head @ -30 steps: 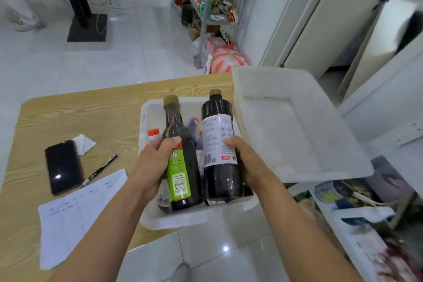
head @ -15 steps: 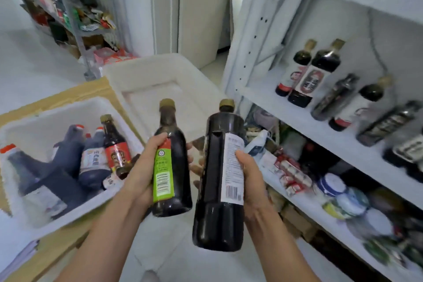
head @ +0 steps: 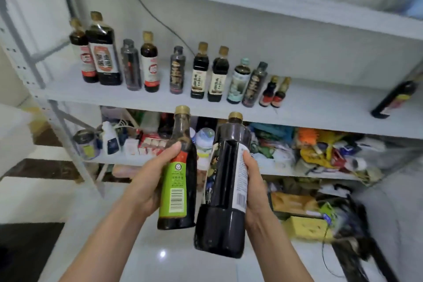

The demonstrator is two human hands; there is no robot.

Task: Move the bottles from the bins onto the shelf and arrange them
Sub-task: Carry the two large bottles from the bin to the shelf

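White shelf [head: 320, 107] ahead and above both hands, row of dark bottles along it, one lone bottle [head: 393, 98] far right. Left hand [head: 146, 181] clamped on green-label bottle [head: 178, 171], right hand [head: 254, 181] clamped on taller dark bottle [head: 225, 190]; both upright, necks pointing up toward the shelf edge, side by side, barely apart. Open stretch lies up and right, nearer the right hand, so that bottle likely goes first.
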